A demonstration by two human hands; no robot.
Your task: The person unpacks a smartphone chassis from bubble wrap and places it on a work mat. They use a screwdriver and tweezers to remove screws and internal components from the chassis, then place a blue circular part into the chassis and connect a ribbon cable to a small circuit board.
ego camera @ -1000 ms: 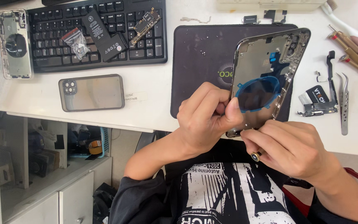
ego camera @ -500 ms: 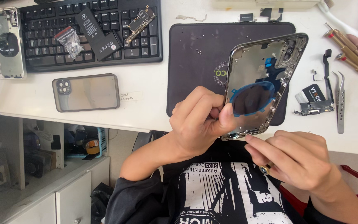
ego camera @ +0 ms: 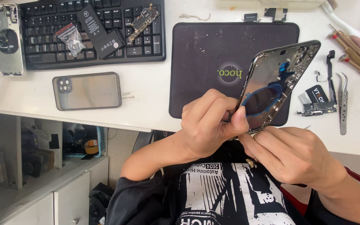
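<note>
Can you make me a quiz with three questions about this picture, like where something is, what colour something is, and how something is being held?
1. Where does the phone in the dark case lie?
A. on the white desk, below the keyboard
B. on the dark mat
C. in a hand

2. What colour is the ring on the phone housing?
A. red
B. blue
C. yellow

3. How is the phone housing being held?
A. flat on the mat
B. lifted and tilted, in both hands
C. left alone on the keyboard

Answers:
1. A, since it rests on bare desk just under the keyboard.
2. B, since the ring inside the housing shows blue.
3. B, since the left hand has a grip on its lower edge, the right hand touches it from below, and it leans up over the mat.
</note>
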